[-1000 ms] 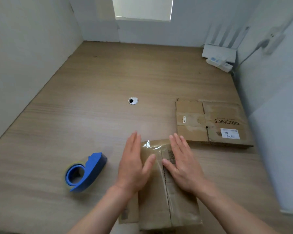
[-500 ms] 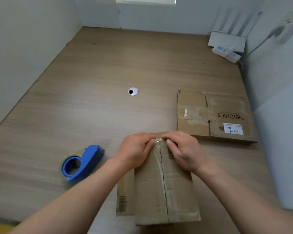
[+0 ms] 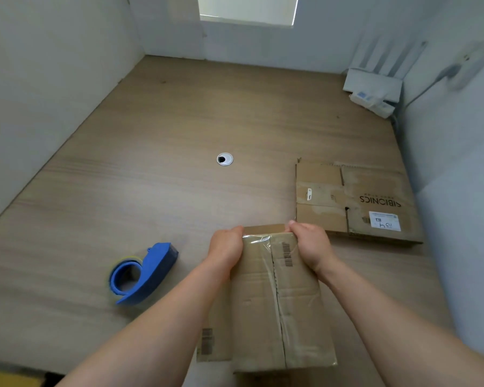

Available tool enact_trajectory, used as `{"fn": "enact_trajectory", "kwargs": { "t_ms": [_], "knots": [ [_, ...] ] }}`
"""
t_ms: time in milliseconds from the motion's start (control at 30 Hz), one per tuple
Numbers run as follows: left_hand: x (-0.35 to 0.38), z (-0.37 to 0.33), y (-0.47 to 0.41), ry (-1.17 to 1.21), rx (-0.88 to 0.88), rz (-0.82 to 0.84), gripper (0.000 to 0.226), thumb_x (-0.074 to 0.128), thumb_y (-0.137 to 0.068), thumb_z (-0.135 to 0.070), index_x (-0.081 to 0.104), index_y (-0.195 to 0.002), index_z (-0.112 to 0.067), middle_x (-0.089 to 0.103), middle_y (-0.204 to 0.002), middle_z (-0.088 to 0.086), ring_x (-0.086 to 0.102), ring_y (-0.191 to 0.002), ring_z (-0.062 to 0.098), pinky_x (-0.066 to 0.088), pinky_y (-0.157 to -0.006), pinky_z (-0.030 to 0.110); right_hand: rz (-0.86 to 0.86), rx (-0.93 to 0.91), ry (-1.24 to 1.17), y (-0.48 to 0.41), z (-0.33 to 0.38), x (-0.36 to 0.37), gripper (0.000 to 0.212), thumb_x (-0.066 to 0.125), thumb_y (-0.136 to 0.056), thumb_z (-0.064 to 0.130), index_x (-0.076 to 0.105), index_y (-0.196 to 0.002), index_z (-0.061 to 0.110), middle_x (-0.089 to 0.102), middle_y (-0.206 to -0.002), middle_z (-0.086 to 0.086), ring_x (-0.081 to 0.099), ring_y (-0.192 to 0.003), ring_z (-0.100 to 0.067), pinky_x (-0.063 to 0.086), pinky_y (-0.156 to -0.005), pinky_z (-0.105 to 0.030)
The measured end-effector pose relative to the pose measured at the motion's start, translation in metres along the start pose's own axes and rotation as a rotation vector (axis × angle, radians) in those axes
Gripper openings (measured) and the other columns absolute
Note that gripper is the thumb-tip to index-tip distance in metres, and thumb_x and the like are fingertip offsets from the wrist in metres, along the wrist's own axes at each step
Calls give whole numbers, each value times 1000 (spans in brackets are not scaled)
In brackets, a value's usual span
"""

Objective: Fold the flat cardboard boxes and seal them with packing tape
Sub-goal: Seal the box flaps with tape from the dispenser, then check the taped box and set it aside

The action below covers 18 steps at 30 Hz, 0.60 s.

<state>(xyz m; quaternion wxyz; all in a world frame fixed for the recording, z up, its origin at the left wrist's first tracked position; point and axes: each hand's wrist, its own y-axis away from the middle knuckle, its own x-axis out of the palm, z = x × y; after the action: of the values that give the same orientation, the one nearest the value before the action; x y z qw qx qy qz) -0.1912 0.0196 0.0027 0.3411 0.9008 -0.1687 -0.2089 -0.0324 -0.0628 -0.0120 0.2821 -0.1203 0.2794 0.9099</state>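
From the head view, a folded box (image 3: 280,303) stood on the wooden tabletop (image 3: 151,191) at the near edge, right in front of the person, with its long top face running away from the camera. A strip of clear packing tape (image 3: 264,243) lay along the middle seam of that top face and wrinkled where it reached the far edge. The left hand (image 3: 225,248) sat at the box's far left corner and the right hand (image 3: 309,247) at its far right corner; each grip was curled over the far edge, fingers wrapped down out of sight and knuckles up, so both clasped the box. A loose brown flap (image 3: 213,339) with a printed barcode stuck out from the box's left side, low against the tabletop. To the left, well apart from the box, a blue tape dispenser (image 3: 143,272) lay on its side. To the right, just beyond the right hand, a flat cardboard box (image 3: 355,202) lay unfolded, with a white label near its front corner. A round cable grommet (image 3: 224,159) was set in the middle of the tabletop, and a white router (image 3: 372,85) rested in the far right corner.
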Motion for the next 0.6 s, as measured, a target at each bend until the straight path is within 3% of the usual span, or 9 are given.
{"fn": "enact_trajectory", "kwargs": {
  "t_ms": [67, 100, 167, 233, 367, 433, 500, 600],
  "knots": [
    [-3, 2, -2, -435, 154, -106, 61, 35, -97, -57, 67, -110, -7, 58, -130, 15, 54, -118, 34, 45, -98, 42, -74, -93, 427, 3, 2, -3, 57, 31, -98, 54, 59, -74, 11, 63, -85, -4, 57, -88, -25, 45, -78, -39],
    [-5, 4, 1, -607, 259, -172, 69, 30, -96, -64, 61, -125, -10, 45, -146, 12, 42, -132, 33, 40, -105, 46, -132, -148, 614, 8, 4, -4, 57, 21, -97, 58, 59, -83, 18, 64, -101, -6, 57, -104, -28, 46, -88, -45],
    [-7, 10, 14, -752, 545, -257, 69, 33, -95, -66, 40, -146, -21, 16, -163, 3, 17, -147, 27, 32, -112, 48, -216, -276, 757, 20, 5, -5, 62, 14, -95, 61, 59, -121, 29, 50, -143, -7, 39, -138, -27, 37, -106, -55],
    [-7, 21, 26, -802, 703, -165, 63, 39, -96, -62, 33, -150, -29, 10, -164, -1, 13, -149, 22, 31, -112, 43, -180, -389, 823, 34, 3, -2, 58, 21, -98, 57, 47, -142, 29, 34, -158, -5, 26, -148, -25, 31, -112, -54],
    [-5, 34, 21, -729, 648, 16, 50, 43, -100, -50, 43, -145, -28, 39, -146, 2, 47, -130, 26, 41, -101, 34, 36, -380, 862, 40, -4, 4, 45, 34, -105, 46, 48, -143, 26, 33, -157, -6, 28, -144, -27, 28, -115, -40],
    [-6, 31, 15, -638, 613, 60, 56, 45, -100, -48, 35, -151, -24, 31, -154, 4, 39, -139, 25, 34, -109, 34, 75, -340, 742, 40, 2, 1, 52, 38, -104, 45, 37, -152, 24, 20, -164, -9, 18, -150, -26, 16, -119, -33],
    [-13, 31, 17, -491, 545, 61, 74, 47, -99, -50, 15, -158, -19, 11, -165, 4, 18, -150, 18, 21, -117, 33, -13, -306, 530, 49, 5, -5, 65, 42, -103, 46, 18, -159, 26, -1, -168, -8, 0, -155, -19, 6, -121, -32],
    [-24, 54, 37, -289, 467, 2, 90, 53, -95, -55, 2, -159, -17, 3, -166, -1, 6, -152, 12, 12, -120, 32, -151, -214, 466, 88, -12, -14, 78, 44, -100, 53, 3, -160, 28, -3, -168, -3, -1, -154, -14, 10, -121, -37]
  ]
}}
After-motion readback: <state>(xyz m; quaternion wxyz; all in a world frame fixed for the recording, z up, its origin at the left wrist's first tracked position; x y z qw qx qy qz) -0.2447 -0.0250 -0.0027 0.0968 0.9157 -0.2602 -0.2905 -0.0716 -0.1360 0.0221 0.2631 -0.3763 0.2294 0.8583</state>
